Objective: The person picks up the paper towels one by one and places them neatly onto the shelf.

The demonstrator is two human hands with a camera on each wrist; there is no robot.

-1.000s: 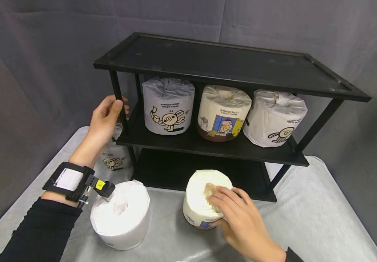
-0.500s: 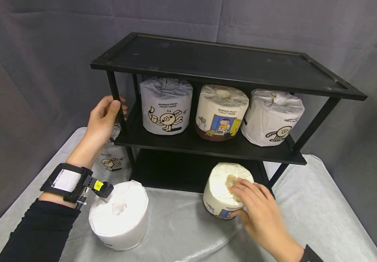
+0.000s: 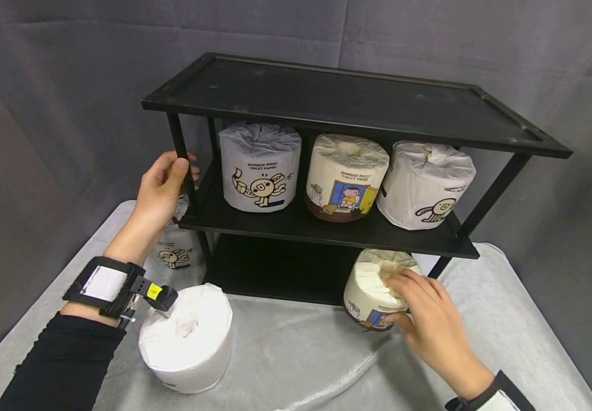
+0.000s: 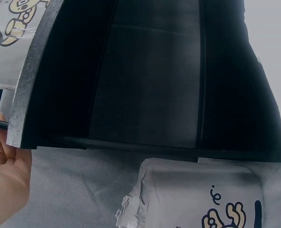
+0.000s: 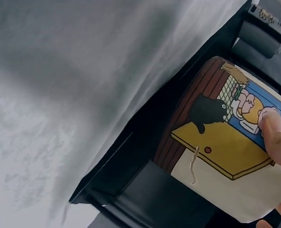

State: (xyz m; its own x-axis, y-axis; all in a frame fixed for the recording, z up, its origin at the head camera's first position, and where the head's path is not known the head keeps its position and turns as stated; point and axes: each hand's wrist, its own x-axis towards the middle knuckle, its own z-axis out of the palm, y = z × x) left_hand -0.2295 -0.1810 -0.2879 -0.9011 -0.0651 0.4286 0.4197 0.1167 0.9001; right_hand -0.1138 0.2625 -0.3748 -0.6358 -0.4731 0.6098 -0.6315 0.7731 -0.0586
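We count three shelved rolls (image 3: 347, 182); our right hand (image 3: 437, 325) curls its fingers (image 3: 419, 285) round a fourth roll (image 3: 370, 285) at the lower shelf (image 3: 275, 268), seemingly not yet placed. Our left hand (image 3: 159, 185) grips the post (image 3: 177, 134); two white rolls (image 3: 188, 348) remain on the counter (image 3: 285, 354).

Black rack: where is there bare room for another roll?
Top shelf, edge to edge; bottom shelf, between the front left post and the toilet paper roll in the right hand. Crowded: the middle shelf, holding three wrapped rolls.
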